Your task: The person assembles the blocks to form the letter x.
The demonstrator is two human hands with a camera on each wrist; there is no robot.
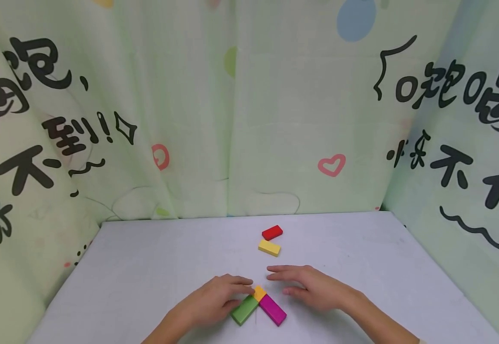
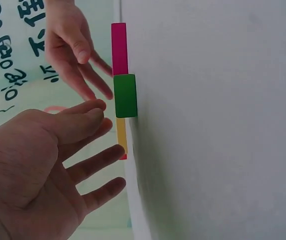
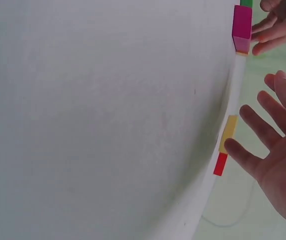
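Observation:
Near the front of the white table, a green block (image 1: 245, 309) and a magenta block (image 1: 273, 309) lie slanting apart, with a small orange block (image 1: 259, 293) where their far ends come together. My left hand (image 1: 215, 300) hovers just left of them, fingertips right by the orange and green blocks. Loosely spread fingers and no object in the palm show in the left wrist view. To the right of the magenta block is my right hand (image 1: 311, 286), palm down, fingers extended and holding nothing. In the right wrist view its fingers (image 3: 260, 125) are spread apart.
Farther back on the white table (image 1: 168, 258) lie a yellow block (image 1: 269, 248) and, just behind it, a red block (image 1: 272, 232). A pale green printed curtain (image 1: 275, 119) encloses the table at the back and both sides.

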